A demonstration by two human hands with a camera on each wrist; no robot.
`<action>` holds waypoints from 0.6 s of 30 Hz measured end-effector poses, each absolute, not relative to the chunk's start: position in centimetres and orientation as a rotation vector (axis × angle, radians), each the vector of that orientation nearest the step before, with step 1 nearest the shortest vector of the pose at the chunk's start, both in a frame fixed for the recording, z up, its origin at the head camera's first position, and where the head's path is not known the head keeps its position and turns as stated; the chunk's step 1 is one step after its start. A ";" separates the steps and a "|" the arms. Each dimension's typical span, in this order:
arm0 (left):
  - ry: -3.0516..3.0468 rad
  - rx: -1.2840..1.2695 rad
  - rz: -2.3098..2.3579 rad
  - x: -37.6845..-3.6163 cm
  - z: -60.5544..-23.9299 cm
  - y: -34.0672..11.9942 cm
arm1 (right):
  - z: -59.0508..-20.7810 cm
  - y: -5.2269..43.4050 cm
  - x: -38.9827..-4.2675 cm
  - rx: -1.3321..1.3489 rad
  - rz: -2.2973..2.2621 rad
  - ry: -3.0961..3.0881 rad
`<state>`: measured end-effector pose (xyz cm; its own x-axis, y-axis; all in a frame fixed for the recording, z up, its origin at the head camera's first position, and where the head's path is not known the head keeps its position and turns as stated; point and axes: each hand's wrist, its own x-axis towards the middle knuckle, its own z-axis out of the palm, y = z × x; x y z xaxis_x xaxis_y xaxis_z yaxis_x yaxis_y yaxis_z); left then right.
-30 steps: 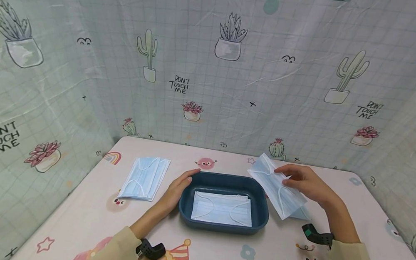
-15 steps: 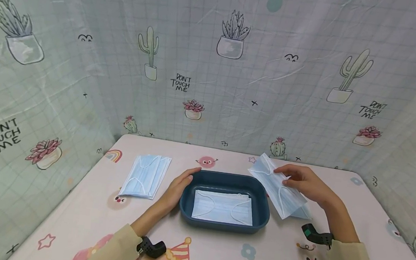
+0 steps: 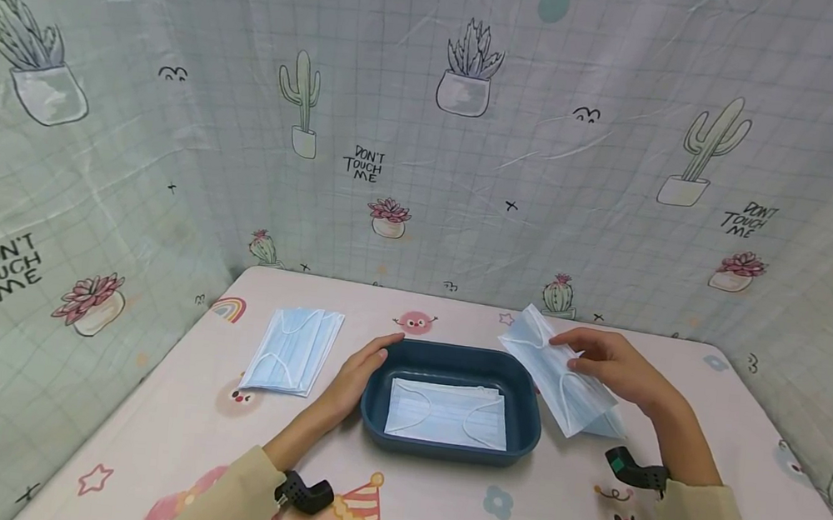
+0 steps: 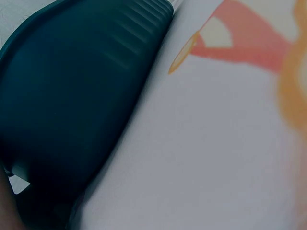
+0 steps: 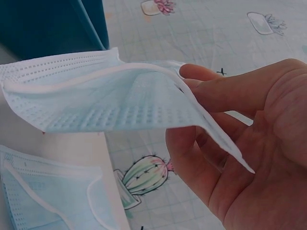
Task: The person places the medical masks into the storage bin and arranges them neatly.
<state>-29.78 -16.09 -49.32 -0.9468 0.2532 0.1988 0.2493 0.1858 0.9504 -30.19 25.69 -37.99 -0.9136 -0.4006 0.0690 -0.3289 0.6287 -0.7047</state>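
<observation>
My right hand (image 3: 619, 368) pinches a light blue disposable face mask (image 5: 120, 103) between thumb and fingers. The mask bends and tilts above the table, right of a dark blue oblong tub (image 3: 446, 454). Beneath it, another face mask (image 5: 43, 191) lies on the table, mostly covered in the head view. Inside the tub a face mask (image 3: 447, 415) lies flat, ear loops upward. At the tub's left end my left hand (image 3: 354, 375) rests along the outer wall and rim, its fingers fairly straight. The tub's ribbed side (image 4: 86, 96) fills the left wrist view's upper left.
Left of the tub, several overlapping face masks (image 3: 292, 350) lie on the pink patterned table (image 3: 437, 513). A cactus-printed cloth (image 3: 427, 152) hangs behind the table and along both sides.
The head view has tilted slightly, shifting the scene a few pixels. Both hands, the held mask and the tub otherwise keep their places.
</observation>
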 end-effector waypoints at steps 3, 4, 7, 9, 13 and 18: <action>2.416 0.514 1.940 -29.9 -49.5 -16.1 | -37.9 25.8 -30.1 -0.614 -1.163 2.750; 2.415 0.517 1.941 -30.0 -49.5 -16.1 | -37.9 25.8 -30.0 -0.610 -1.163 2.751; 2.415 0.518 1.941 -30.0 -49.5 -16.0 | -37.7 25.9 -29.9 -0.596 -1.165 2.757; 2.414 0.519 1.939 -30.0 -49.5 -16.0 | -37.7 25.9 -29.8 -0.587 -1.166 2.761; 2.414 0.517 1.939 -30.0 -49.5 -16.0 | -37.4 25.9 -29.6 -0.583 -1.173 2.765; 2.423 0.522 1.939 -30.0 -49.6 -16.2 | -36.9 25.8 -29.4 -0.616 -1.182 2.757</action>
<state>-30.01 -16.18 -49.60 -0.9450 0.2520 0.2087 0.2589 0.1858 0.9479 -29.45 25.76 -36.90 -0.9162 -0.3920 0.0838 -0.3309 0.6216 -0.7100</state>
